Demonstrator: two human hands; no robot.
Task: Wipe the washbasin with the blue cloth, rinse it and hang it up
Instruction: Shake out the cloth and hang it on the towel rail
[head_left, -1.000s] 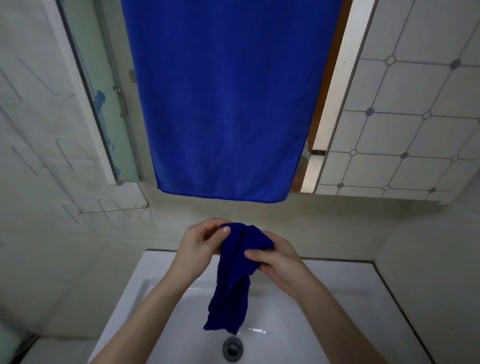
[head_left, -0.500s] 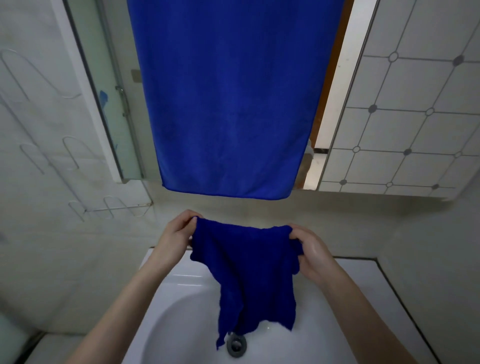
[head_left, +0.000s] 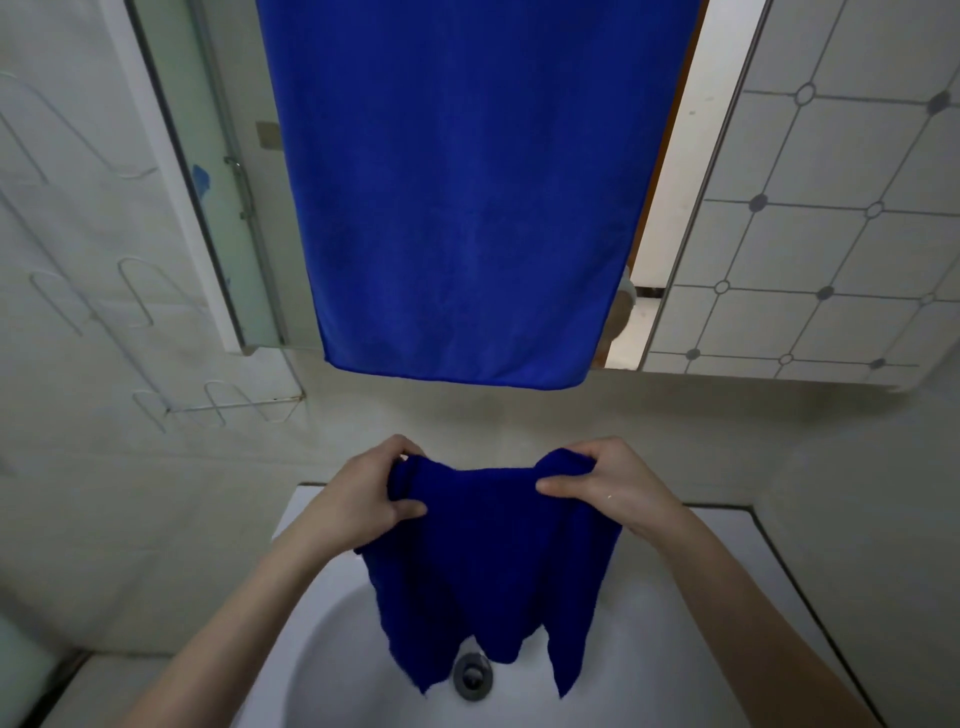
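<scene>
A small dark blue cloth (head_left: 488, 561) hangs spread between my two hands above the white washbasin (head_left: 332, 623). My left hand (head_left: 363, 493) pinches its upper left corner, thumb in front. My right hand (head_left: 608, 483) grips the upper right corner, thumb pressed on the fabric. The cloth's lower edge dangles in uneven points just over the drain (head_left: 471, 675). No tap is in view.
A large blue towel (head_left: 467, 182) hangs flat on the wall straight ahead, covering much of a mirror (head_left: 218, 182). A wire rack (head_left: 223, 405) is fixed to the tiled wall at left. Patterned tiles (head_left: 810, 234) show in the mirror at right.
The cloth was bunched between both hands close together; my hands have pulled apart and spread it open, and it now hangs wider and lower over the drain.
</scene>
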